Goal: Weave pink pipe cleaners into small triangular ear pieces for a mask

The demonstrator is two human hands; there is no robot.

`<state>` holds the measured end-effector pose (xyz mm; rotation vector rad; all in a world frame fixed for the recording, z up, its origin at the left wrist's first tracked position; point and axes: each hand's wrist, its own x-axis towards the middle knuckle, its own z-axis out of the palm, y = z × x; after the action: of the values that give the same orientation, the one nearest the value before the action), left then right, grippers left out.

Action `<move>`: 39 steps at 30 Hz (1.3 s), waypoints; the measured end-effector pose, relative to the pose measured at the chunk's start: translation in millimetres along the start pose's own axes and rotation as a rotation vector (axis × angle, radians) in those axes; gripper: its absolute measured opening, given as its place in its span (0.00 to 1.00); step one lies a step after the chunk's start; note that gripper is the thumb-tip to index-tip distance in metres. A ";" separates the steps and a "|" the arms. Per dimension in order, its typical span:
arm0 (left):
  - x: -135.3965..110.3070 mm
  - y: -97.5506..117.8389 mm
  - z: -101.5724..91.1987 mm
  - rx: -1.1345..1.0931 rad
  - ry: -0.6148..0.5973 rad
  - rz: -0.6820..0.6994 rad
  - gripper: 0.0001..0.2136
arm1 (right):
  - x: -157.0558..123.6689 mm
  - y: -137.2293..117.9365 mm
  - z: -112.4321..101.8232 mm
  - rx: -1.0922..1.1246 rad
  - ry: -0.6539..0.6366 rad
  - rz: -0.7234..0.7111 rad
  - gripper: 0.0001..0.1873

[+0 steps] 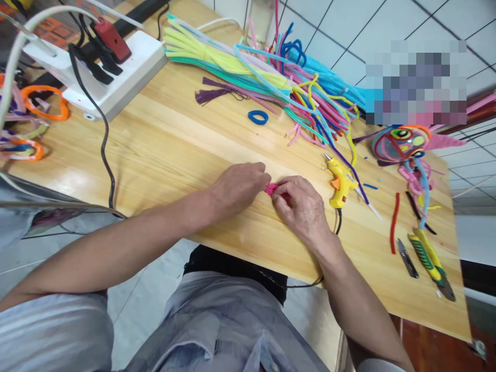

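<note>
Low over the wooden table, a small piece of deep-pink pipe cleaner (272, 189) shows between my two hands. My left hand (241, 185) is closed at its left end, the fingertips pinched together on it. From the other side my right hand (301, 204) grips the same pink piece between thumb and fingers. Most of its shape is covered by the fingers. To the right of my right hand lies a yellow hot glue gun (341, 182) with an orange trigger. A blue ring (258, 117) of pipe cleaner rests farther back.
Bundles of coloured pipe cleaners (232, 62) lie along the back. A white power strip (132, 67) with plugs and cables stands at left. Pliers (431, 261), small snips (407, 258), a red strip (394, 223) and a colourful fish-like figure (401, 144) are at right.
</note>
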<state>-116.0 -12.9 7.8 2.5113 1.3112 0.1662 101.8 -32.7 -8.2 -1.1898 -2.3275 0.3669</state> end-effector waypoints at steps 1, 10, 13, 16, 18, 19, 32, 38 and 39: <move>0.0 -0.1 -0.1 -0.001 0.009 0.006 0.12 | 0.3 -0.2 -0.1 -0.001 -0.005 0.004 0.08; 0.3 1.3 -2.4 0.005 -0.009 0.009 0.14 | 1.2 -2.2 0.3 0.004 -0.006 0.026 0.08; 0.0 0.3 1.3 -0.001 0.017 0.001 0.13 | 1.0 -2.3 1.0 0.002 -0.005 0.029 0.09; 0.1 -1.3 4.9 -0.019 0.050 0.001 0.13 | 1.4 -2.0 1.6 -0.005 0.010 0.016 0.09; 0.6 -2.1 6.1 -0.037 0.049 0.001 0.12 | 1.6 -1.7 1.8 -0.008 0.015 0.007 0.08; 1.0 -2.5 6.5 -0.052 0.051 0.003 0.12 | 1.6 -1.5 1.7 -0.008 0.015 0.007 0.08; 7.8 -3.5 13.7 -0.109 0.073 0.255 0.15 | 2.2 -0.3 2.7 -0.003 0.009 0.021 0.08; 6.2 0.9 10.8 -0.110 0.050 0.281 0.13 | 1.9 -0.3 4.2 -0.009 0.011 0.028 0.07; 6.1 1.0 10.5 -0.110 0.041 0.276 0.13 | 2.2 -0.7 4.2 -0.004 0.011 0.031 0.07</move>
<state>-109.2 -10.6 -2.1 2.5941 0.9366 0.3421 97.9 -31.4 -10.8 -1.2279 -2.3037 0.3649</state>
